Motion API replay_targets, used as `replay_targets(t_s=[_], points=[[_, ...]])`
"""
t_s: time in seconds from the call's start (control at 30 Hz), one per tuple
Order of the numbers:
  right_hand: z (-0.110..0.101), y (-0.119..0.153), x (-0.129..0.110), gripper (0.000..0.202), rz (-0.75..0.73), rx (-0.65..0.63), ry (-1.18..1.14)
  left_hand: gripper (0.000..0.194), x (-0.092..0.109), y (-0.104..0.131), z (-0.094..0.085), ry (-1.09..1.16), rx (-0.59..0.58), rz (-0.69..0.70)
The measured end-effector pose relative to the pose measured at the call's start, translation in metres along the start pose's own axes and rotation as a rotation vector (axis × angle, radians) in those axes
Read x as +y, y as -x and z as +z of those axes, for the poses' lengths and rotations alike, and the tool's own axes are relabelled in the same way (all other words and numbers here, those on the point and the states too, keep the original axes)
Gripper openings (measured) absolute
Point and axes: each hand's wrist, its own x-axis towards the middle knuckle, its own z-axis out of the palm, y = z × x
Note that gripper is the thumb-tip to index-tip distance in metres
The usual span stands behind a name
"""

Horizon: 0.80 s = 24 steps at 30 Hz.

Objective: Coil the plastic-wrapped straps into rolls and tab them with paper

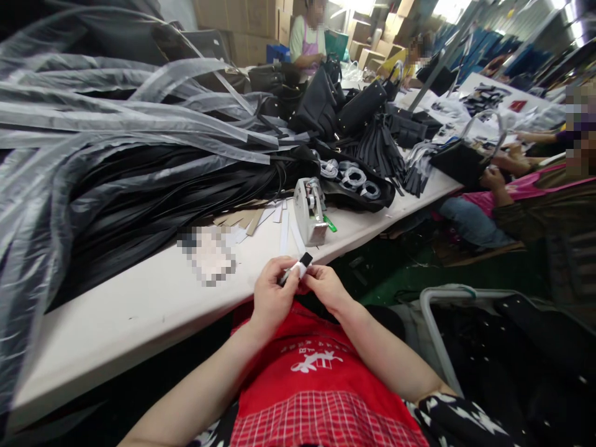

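Note:
In front of the red apron, my left hand (275,290) is closed around a small black strip with a white wrap (303,263), its black end sticking out past the fingers. My right hand (326,284) is pinched close against the wrapped part; its fingertips are partly hidden, so what they grip is unclear. Just beyond both hands a tape dispenser (309,211) stands on the white table (153,316). White paper strips (284,230) and brown card strips (249,220) lie to its left.
Long black straps (153,192) in clear plastic sleeves (186,124) heap up on the left. Black handbags (319,102) and coiled rings of wrapped handles (354,178) lie behind the dispenser. A metal-framed cart (437,335) with black pieces stands at right. Co-workers sit along the table.

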Motion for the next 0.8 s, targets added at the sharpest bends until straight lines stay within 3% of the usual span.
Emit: replay_targets(t_s=[0.1,0.27,0.33,0.4,0.47,0.6,0.7,0.8], points=[[0.001,0.001,0.005,0.036,-0.076,0.086,0.077,0.012,0.004,0.011,0.003,-0.137,-0.023,0.215],[-0.002,0.006,0.013,0.042,-0.179,0.234,0.586,0.012,-0.001,0.013,0.006,-0.143,-0.128,0.183],[-0.007,0.008,0.009,0.047,-0.190,0.195,0.784,0.014,-0.006,0.006,0.003,-0.078,-0.176,0.072],[-0.018,0.007,-0.002,0.047,-0.177,0.020,0.849,0.020,-0.010,-0.004,-0.002,0.079,-0.214,-0.131],[-0.038,-0.003,-0.018,0.045,-0.198,-0.016,0.867,0.025,-0.012,-0.012,-0.010,0.299,-0.243,-0.354],[-0.083,-0.054,-0.049,0.031,-0.232,0.481,1.197,0.027,-0.009,-0.021,-0.024,0.598,-0.275,-0.584],[-0.099,-0.102,-0.055,0.041,-0.144,0.535,1.391,0.034,-0.006,-0.020,-0.025,0.654,-0.308,-0.697],[-0.100,-0.131,-0.051,0.030,-0.105,0.490,1.384,0.033,-0.005,-0.015,-0.022,0.681,-0.345,-0.774]])
